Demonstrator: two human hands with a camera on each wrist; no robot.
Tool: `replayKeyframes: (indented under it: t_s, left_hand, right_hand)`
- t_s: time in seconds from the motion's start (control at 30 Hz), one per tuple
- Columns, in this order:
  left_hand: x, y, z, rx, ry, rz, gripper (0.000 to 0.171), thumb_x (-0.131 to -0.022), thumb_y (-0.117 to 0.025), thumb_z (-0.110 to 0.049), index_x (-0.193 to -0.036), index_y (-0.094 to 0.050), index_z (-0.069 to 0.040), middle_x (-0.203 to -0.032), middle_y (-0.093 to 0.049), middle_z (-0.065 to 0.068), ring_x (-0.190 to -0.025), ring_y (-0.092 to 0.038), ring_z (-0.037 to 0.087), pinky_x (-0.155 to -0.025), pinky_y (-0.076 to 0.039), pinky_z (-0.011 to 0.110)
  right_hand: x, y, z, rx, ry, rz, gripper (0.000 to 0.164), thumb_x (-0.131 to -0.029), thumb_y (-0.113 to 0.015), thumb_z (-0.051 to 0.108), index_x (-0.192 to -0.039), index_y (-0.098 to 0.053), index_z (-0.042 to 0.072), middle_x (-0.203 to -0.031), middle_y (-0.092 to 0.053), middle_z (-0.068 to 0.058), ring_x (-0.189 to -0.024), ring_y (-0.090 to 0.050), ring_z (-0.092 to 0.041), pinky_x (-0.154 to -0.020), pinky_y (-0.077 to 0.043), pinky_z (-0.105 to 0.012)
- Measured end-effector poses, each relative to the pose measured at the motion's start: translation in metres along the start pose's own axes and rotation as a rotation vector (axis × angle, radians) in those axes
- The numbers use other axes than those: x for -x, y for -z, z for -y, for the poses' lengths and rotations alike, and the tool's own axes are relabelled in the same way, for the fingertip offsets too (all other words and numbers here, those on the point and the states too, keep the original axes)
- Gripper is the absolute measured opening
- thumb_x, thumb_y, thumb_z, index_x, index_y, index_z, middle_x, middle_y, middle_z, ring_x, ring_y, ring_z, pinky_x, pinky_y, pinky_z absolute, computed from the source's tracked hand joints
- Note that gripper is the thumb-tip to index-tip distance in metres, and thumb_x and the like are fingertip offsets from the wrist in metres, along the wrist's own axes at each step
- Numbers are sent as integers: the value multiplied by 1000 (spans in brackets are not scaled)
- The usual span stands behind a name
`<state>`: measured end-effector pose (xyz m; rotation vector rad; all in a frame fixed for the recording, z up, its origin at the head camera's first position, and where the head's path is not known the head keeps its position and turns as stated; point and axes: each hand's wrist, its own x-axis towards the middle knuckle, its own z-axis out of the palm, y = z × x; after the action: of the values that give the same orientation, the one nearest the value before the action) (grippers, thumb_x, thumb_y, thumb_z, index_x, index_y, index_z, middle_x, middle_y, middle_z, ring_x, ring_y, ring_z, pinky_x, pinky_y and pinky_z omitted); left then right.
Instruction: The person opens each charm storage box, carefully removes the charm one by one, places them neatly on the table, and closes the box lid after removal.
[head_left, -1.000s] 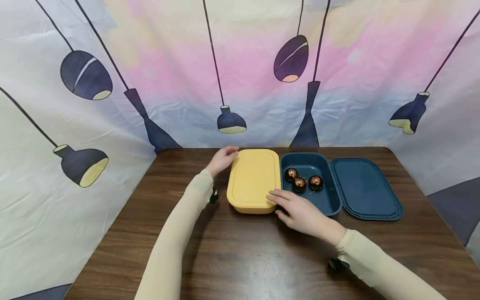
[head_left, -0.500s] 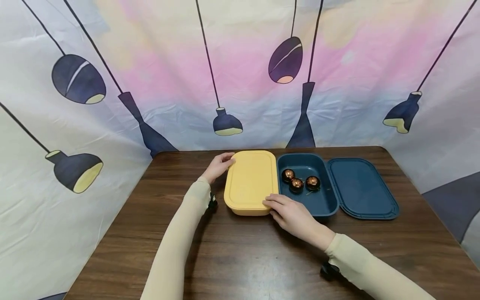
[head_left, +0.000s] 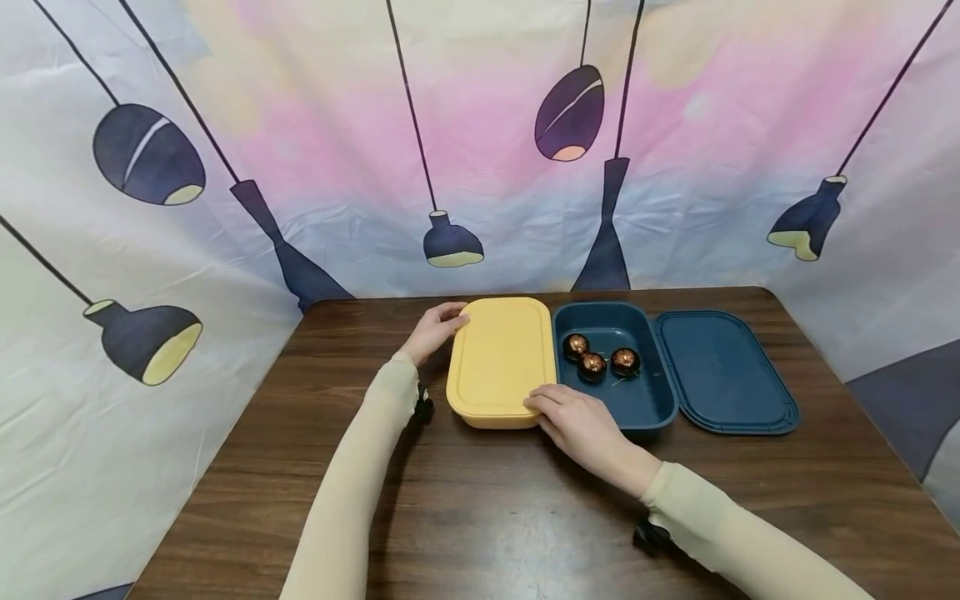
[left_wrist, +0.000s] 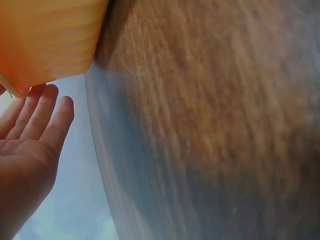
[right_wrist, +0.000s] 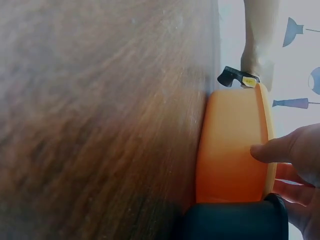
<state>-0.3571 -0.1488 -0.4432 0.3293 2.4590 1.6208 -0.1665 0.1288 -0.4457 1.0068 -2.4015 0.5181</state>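
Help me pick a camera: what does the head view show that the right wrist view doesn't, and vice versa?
Only the head view: the left hand, three shiny balls and the flat blue lid.
Only the right wrist view: a yellow label on the black device at the left wrist.
Both: parts of the yellow box, right hand, blue box, table and lamp-printed cloth.

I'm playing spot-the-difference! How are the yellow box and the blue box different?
The yellow box has its yellow lid on; the blue box is open, with its blue lid beside it. You can see three shiny balls inside the blue box, but the yellow box's inside is hidden. Both have rounded corners and sit on the wooden table.
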Motion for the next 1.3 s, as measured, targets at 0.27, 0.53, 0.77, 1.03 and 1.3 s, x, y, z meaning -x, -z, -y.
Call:
replayKeyframes:
  t_s: [0.27,0.53,0.77,1.03,1.3]
  left_hand:
    - [2,1,-2,-10,5,1,50,-103,-61,-25,-147,-51,-5,-137,-57,17,-122,-55,30,-101,-49,45]
    - [1,1,-6,-16,8,13,51,-103,-61,-24,-148,-50,-4,-144,-54,19,-126,-54,33,-104,-47,46]
    - [2,3,-11,-46,20,5,47,-102,-62,-22,-145,-54,-4,-138,-58,17,-120,-58,30,-101,-49,44]
    - [4,2,-19,-84,25,6,45,-103,-60,-23,-144,-55,-5,-135,-60,16,-117,-59,31,-102,-48,49]
    - [5,3,-17,-113,24,-2,43,-105,-57,-25,-143,-57,-7,-135,-60,15,-115,-60,30,-101,-49,48]
  right_hand:
    - [-3,3,1,-21,-5,8,28,-83,-82,4,-109,-75,10,-112,-71,-4,-107,-67,-20,-85,-57,-36]
    - [-7,4,3,-48,-3,57,25,-85,-80,5,-109,-75,9,-113,-71,-4,-109,-66,-20,-88,-56,-37]
    - [-8,8,4,-43,-12,79,24,-86,-81,8,-109,-76,10,-113,-71,-3,-109,-66,-20,-87,-57,-36]
    - [-10,13,6,-52,-30,106,24,-86,-82,11,-109,-77,12,-114,-71,-2,-109,-65,-20,-85,-57,-37]
    - [-12,19,7,-58,-28,101,24,-86,-81,12,-110,-77,13,-115,-71,-2,-109,-66,-20,-84,-58,-36]
